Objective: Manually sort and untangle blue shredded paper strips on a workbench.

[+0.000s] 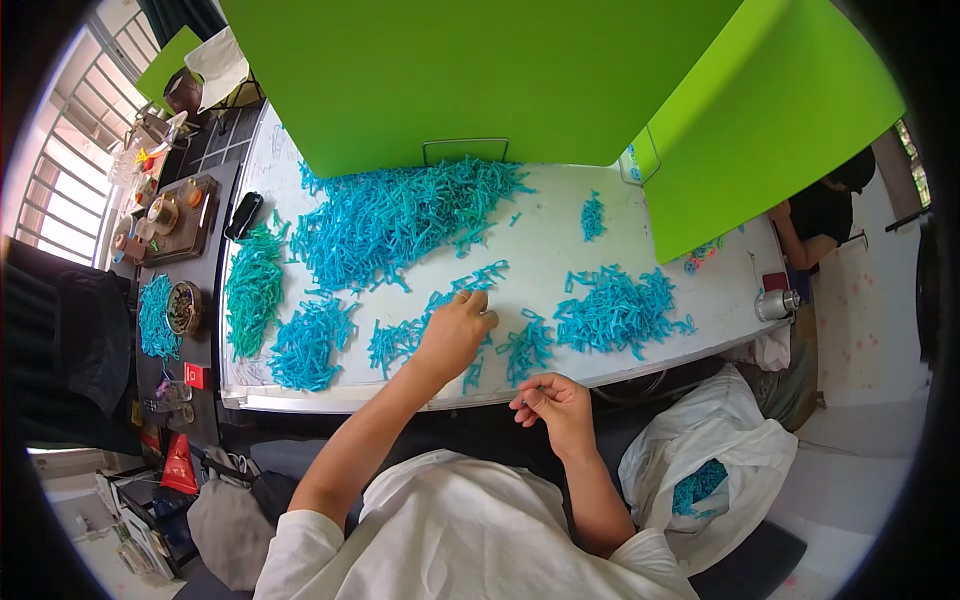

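Note:
My left hand (460, 325) reaches over the white table (545, 255), its fingers curled down at a loose strip of small blue plastic pieces (485, 276). What those fingertips hold, if anything, is hidden. Just off the table's near edge, my right hand (560, 408) is closed in a pinch. A tiny dark bit shows at its fingertips, too small to name. Between the hands lies a small cluster of the same blue pieces (527, 347). Another cluster (395, 343) sits left of my left hand, and a larger heap (620, 312) spreads to the right.
A big blue heap (400, 225) lies beneath an upright green panel (450, 80); a second green panel (770, 120) stands right. Green pieces (255, 285) and a black case (244, 215) are at left. A white bag (735, 440) holds blue pieces. Someone's arm (793, 240) shows far right.

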